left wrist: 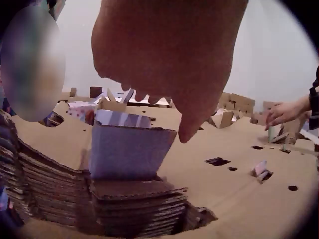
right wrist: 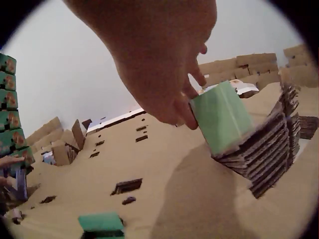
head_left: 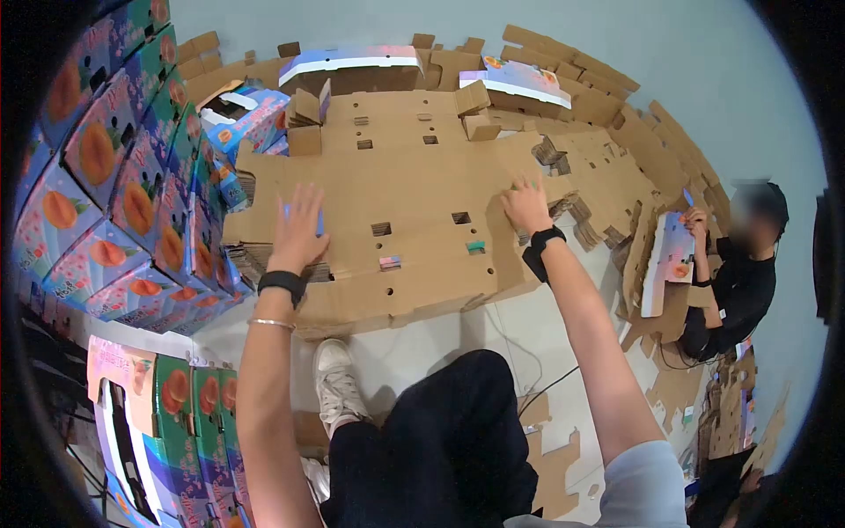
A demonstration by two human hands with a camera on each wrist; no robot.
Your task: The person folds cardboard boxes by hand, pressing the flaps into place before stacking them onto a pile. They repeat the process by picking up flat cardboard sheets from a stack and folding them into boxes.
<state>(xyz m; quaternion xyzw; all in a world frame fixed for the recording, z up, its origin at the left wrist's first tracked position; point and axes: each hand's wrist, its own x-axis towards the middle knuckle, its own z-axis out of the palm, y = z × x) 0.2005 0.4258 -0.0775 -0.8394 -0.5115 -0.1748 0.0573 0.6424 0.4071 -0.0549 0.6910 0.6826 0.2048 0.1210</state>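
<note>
A thick stack of flat cardboard box blanks point(head_left: 387, 194), brown side up with die-cut slots, lies before me. At its left side my left hand point(head_left: 299, 231) reaches over with fingers spread. Under it a lavender-printed flap point(left wrist: 132, 149) stands raised from the top blank, the thumb close to its upper edge. My right hand point(head_left: 528, 207) is at the right side of the stack, palm down. Its fingertips are right at the edge of a raised green flap point(right wrist: 222, 117). Smaller green point(head_left: 476, 247) and pink point(head_left: 390, 262) tabs stick up from slots near the front.
Fruit-printed boxes point(head_left: 136, 207) are piled high on the left, with more upright boxes point(head_left: 194, 414) at lower left. Loose printed blanks point(head_left: 352, 60) lie behind the stack. On the right another person point(head_left: 748, 264) holds a printed blank point(head_left: 673, 255). Cardboard scraps point(head_left: 554, 475) litter the floor.
</note>
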